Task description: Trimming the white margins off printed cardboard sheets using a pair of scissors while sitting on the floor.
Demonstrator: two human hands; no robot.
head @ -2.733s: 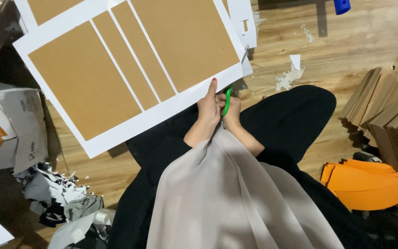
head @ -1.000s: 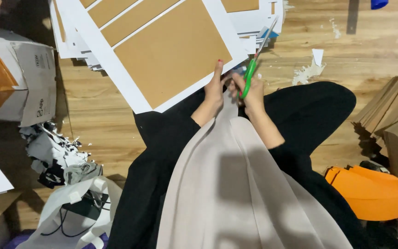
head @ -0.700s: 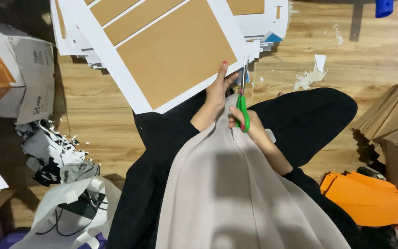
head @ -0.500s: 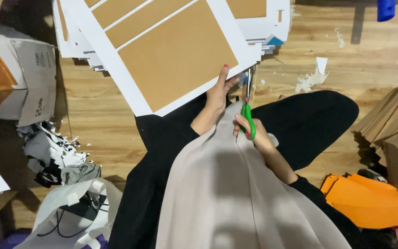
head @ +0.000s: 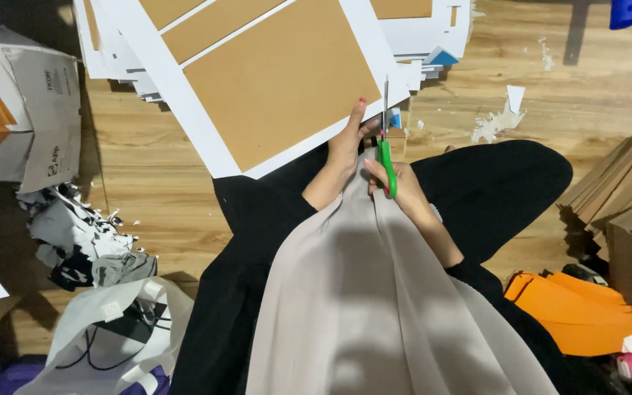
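Note:
A large white sheet printed with brown rectangles (head: 279, 80) lies tilted over my lap and the wooden floor. My left hand (head: 347, 139) grips its near edge, thumb on top. My right hand (head: 396, 183) holds green-handled scissors (head: 385, 157). Their blades point up into the sheet's white border by its right corner. More sheets of the same kind are stacked underneath.
A cardboard box (head: 23, 110) stands at the left, with paper scraps (head: 74, 234) and a white bag (head: 111, 329) below it. Brown cardboard pieces (head: 623, 212) and orange sheets (head: 579, 314) lie at the right. White offcuts (head: 499, 121) litter the floor.
The sheet has been turned and shifted. My right hand swung the scissors from slanted to upright, and the blades now enter the sheet's edge.

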